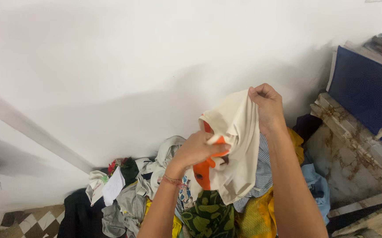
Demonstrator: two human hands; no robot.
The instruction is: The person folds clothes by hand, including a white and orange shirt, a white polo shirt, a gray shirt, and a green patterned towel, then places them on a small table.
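Observation:
I hold up a cream and orange garment (232, 145) in front of a white wall. My right hand (268, 105) pinches its top edge high up, fingers closed on the cloth. My left hand (195, 150) grips the lower part near an orange patch, wrist wearing a red thread band. The garment hangs loose between both hands, above a heap of clothes (155, 194).
The clothes heap holds grey, black, green patterned, yellow and blue striped pieces along the wall's foot. A blue board (367, 92) leans on a worn stone ledge (354, 150) at right. Checked floor tiles (32, 222) show at lower left.

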